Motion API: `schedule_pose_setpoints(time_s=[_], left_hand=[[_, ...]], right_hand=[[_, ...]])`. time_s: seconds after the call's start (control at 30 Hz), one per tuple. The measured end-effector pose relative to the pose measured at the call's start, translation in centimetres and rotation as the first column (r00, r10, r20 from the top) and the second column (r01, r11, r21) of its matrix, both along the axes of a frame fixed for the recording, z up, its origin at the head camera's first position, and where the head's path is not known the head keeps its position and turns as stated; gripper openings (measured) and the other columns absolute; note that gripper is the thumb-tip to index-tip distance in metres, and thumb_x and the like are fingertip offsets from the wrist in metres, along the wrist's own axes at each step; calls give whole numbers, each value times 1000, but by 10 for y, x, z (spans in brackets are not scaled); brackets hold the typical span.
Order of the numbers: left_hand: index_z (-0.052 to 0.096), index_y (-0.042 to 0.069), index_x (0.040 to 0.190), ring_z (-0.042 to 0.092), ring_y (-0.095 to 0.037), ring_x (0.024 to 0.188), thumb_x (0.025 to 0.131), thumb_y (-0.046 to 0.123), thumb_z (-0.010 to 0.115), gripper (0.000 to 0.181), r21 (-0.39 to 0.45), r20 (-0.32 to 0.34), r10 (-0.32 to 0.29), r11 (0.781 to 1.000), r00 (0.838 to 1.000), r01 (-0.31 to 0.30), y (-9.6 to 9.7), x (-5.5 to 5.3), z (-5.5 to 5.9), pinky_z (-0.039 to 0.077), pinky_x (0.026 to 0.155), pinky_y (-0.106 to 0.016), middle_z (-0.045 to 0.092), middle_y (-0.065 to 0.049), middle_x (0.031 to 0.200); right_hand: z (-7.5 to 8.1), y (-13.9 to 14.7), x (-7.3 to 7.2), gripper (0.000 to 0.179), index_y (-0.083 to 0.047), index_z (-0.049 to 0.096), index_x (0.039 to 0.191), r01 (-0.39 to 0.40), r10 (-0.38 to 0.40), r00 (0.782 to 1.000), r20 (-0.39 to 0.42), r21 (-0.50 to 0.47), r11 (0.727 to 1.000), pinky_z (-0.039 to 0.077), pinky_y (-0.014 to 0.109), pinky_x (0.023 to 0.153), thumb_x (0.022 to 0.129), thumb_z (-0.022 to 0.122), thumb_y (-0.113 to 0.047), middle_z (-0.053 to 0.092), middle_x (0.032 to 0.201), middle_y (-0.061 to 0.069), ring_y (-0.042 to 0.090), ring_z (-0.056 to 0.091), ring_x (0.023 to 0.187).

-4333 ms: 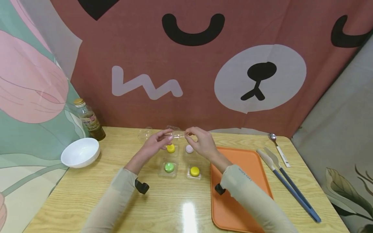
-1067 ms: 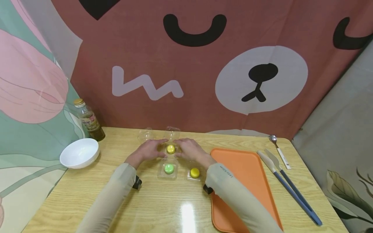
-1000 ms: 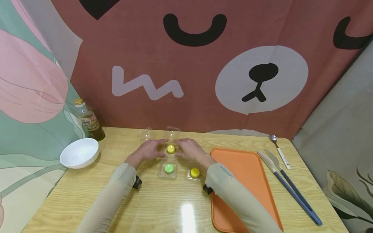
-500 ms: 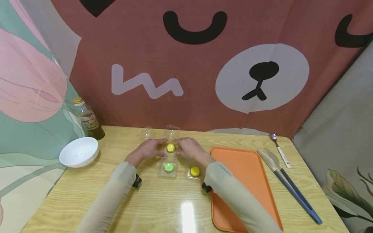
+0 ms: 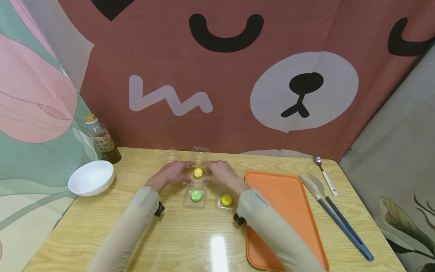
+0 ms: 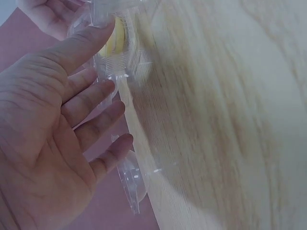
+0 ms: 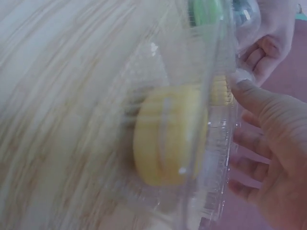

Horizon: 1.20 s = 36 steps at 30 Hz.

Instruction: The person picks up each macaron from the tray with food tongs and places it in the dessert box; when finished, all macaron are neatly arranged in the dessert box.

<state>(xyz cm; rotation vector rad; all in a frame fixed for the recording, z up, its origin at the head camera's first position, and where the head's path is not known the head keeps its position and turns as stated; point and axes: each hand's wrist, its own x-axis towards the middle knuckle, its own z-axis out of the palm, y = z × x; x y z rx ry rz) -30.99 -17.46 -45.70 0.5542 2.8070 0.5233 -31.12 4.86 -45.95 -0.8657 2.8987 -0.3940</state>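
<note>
A yellow macaron [image 5: 198,173] sits in a clear plastic box between my two hands. My left hand [image 5: 171,174] is at the box's left side, thumb on the plastic, fingers extended and slightly bent. On the opposite side my right hand [image 5: 222,173] touches the box, its thumb [image 7: 252,93] against the plastic and other fingers loosely bent. In front are a green macaron [image 5: 196,195] and another yellow macaron [image 5: 226,200], each in a clear box. The right wrist view shows a yellow macaron [image 7: 165,139] close up.
Two clear plastic pieces [image 5: 170,155] lie at the table's back edge. A white bowl [image 5: 91,178] and a bottle [image 5: 103,139] stand left. An orange tray [image 5: 285,219] is on the right, beside tongs [image 5: 334,215] and a spoon [image 5: 324,175].
Earlier both hands held up a clear plastic piece, with a pale pink macaron visible below. They have since come down around the back yellow macaron's box. Over the last second they have barely moved.
</note>
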Motion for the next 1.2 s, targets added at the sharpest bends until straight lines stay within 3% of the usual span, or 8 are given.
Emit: schedule_pose_setpoints(time_s=[0.17, 0.3, 0.4, 0.57, 0.83, 1.1, 1.2], left_hand=[[46, 20, 154, 55, -42, 133, 87, 35, 79, 76, -6, 4, -3, 1000, 1000, 3, -4, 1, -2, 45, 109, -60, 56, -13, 149], [46, 20, 153, 54, -43, 134, 87, 35, 79, 76, 1, 1, -3, 1000, 1000, 3, -7, 2, -3, 44, 111, -59, 56, -12, 150], [46, 19, 153, 53, -44, 134, 86, 36, 80, 77, 15, -4, -7, 1000, 1000, 7, -8, 3, -3, 43, 111, -59, 55, -13, 150], [45, 18, 154, 52, -42, 136, 86, 36, 80, 78, 42, -3, -1, 999, 1000, 1, -9, 6, -5, 42, 113, -57, 54, -13, 151], [46, 16, 154, 49, -41, 140, 85, 34, 81, 79, 83, -13, 9, 996, 1000, -8, -8, 7, -7, 40, 115, -56, 52, -15, 152], [43, 15, 155, 47, -41, 141, 90, 31, 76, 74, 169, 2, 16, 986, 1000, -16, -20, 7, -6, 40, 115, -58, 50, -17, 154], [44, 16, 155, 49, -40, 139, 95, 34, 70, 67, 223, -1, 89, 971, 996, -87, -30, 6, -2, 42, 112, -60, 50, -15, 154]], right_hand=[[-3, 8, -2, 65, -15, 53, 148, -62, 63, 998, 13, -30, 998, 47, 45, 111, 92, 75, -38, 65, 140, 5, 27, 63, 126], [-4, 25, -7, 62, -12, 53, 148, -107, 107, 994, -2, -82, 991, 51, 45, 107, 95, 72, -35, 69, 133, 8, 25, 69, 112], [-2, 43, -9, 59, -11, 51, 149, -88, 89, 996, 1, -129, 988, 50, 47, 108, 97, 70, -33, 67, 135, 9, 26, 68, 114], [3, 75, -9, 60, -12, 49, 151, -28, 35, 998, 44, -149, 988, 43, 50, 116, 99, 67, -36, 55, 151, 7, 30, 53, 138], [8, 112, -5, 63, -13, 48, 152, 87, -60, 990, 128, -211, 974, 41, 55, 116, 97, 70, -34, 52, 153, 9, 34, 48, 142], [-3, 114, 1, 69, -10, 48, 151, 12, 5, 995, 102, -169, 986, 42, 53, 115, 94, 73, -36, 53, 152, 11, 34, 52, 139], [-8, 111, 4, 71, -10, 48, 152, 7, 8, 996, 93, -160, 987, 41, 51, 117, 92, 75, -37, 52, 153, 10, 33, 50, 141]])
